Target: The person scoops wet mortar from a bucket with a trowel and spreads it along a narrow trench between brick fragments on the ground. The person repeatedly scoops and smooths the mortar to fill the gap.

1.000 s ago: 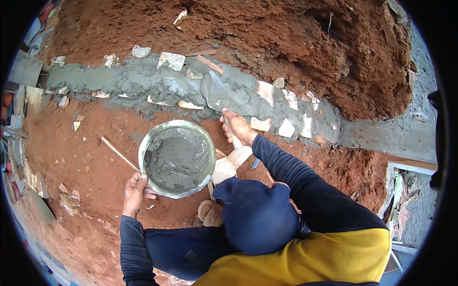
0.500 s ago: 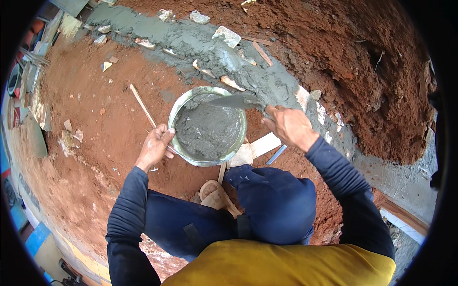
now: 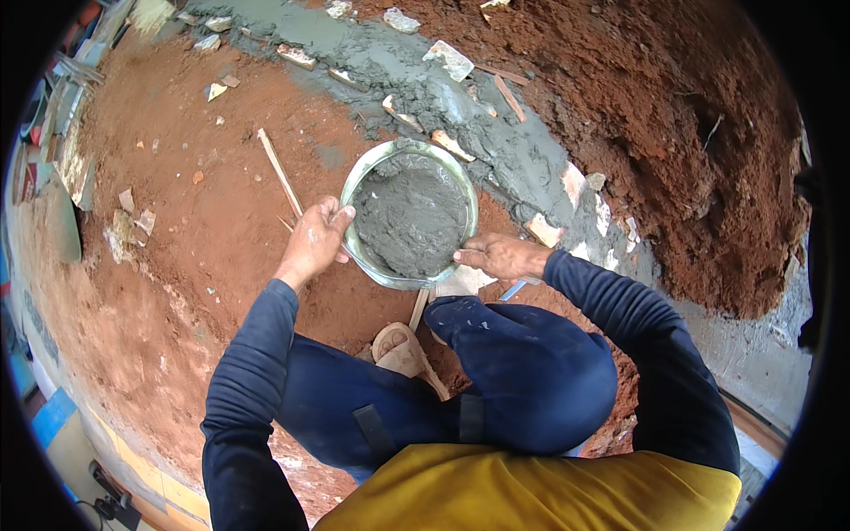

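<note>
A round, pale green-white bucket (image 3: 471,188) filled with wet grey mortar (image 3: 412,217) is between my two hands. My left hand (image 3: 316,241) grips its left rim, thumb on top and fingers curled under the outer wall. On the opposite side my right hand (image 3: 505,255) holds the right rim, thumb laid over the edge, its other fingers partly hidden. The mortar is heaped and rough on top. I cannot see the trowel in this view.
Beyond the bucket a strip of wet mortar (image 3: 398,73) runs diagonally, edged with broken stone pieces (image 3: 450,60). A steep red soil bank (image 3: 664,115) rises at right. A thin wooden stick (image 3: 281,173) lies left of the bucket. My sandalled foot (image 3: 400,347) is close below.
My right hand has let go of the trowel, which has gone from sight, and has taken hold of the bucket's right rim. The bucket sits slightly further right and up in view.
</note>
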`<move>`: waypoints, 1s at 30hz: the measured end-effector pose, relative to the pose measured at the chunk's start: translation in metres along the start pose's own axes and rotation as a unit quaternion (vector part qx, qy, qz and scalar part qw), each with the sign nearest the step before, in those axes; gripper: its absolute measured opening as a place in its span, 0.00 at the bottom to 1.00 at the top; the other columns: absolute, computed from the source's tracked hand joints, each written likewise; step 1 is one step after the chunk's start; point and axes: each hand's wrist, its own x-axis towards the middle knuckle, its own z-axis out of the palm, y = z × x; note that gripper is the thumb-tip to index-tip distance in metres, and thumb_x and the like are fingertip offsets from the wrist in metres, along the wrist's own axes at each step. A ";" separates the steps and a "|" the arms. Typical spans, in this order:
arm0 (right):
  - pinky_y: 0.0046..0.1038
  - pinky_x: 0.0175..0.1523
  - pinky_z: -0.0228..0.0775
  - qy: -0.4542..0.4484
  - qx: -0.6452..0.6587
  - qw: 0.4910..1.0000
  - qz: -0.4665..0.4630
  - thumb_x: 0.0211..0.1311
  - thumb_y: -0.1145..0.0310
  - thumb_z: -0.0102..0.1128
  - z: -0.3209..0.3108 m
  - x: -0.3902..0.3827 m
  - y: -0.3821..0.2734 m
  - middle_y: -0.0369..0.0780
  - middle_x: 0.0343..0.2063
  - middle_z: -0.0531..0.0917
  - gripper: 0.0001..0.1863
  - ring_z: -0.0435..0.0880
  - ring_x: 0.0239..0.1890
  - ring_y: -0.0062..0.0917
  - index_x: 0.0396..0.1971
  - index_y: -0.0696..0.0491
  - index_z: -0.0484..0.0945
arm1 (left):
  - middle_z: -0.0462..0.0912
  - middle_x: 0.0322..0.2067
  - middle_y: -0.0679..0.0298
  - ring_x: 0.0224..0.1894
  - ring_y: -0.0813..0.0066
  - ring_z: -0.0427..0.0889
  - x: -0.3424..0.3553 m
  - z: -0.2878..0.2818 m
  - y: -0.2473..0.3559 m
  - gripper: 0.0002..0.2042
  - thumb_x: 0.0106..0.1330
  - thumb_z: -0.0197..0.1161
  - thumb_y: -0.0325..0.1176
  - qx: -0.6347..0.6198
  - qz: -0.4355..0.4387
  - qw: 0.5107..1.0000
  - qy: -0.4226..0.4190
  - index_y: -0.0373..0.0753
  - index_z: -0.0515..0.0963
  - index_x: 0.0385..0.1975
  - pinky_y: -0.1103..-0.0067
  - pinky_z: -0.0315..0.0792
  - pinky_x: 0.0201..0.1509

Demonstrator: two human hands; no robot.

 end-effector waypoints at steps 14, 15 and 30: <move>0.39 0.49 0.79 0.160 -0.071 0.975 -0.136 0.76 0.40 0.50 0.034 0.014 0.020 0.49 0.45 0.84 0.33 0.86 0.40 0.42 0.50 0.61 0.78 | 0.79 0.23 0.61 0.19 0.69 0.84 0.001 -0.005 -0.005 0.17 0.78 0.56 0.41 0.051 0.002 0.998 0.030 0.33 0.72 0.32 0.73 0.78 0.23; 0.37 0.44 0.78 0.177 -0.060 0.973 -0.134 0.75 0.38 0.51 0.034 0.016 0.025 0.46 0.39 0.84 0.33 0.85 0.35 0.37 0.47 0.60 0.79 | 0.80 0.24 0.62 0.19 0.70 0.83 -0.001 -0.005 -0.008 0.16 0.78 0.56 0.42 0.029 0.022 0.999 0.033 0.33 0.75 0.36 0.74 0.79 0.23; 0.44 0.46 0.78 0.383 0.140 0.909 -0.080 0.74 0.49 0.54 0.052 -0.088 0.172 0.51 0.35 0.85 0.24 0.86 0.38 0.45 0.52 0.56 0.77 | 0.85 0.37 0.65 0.30 0.81 0.86 -0.019 0.006 -0.006 0.16 0.81 0.52 0.45 -0.121 -0.052 0.990 0.049 0.37 0.78 0.50 0.83 0.85 0.31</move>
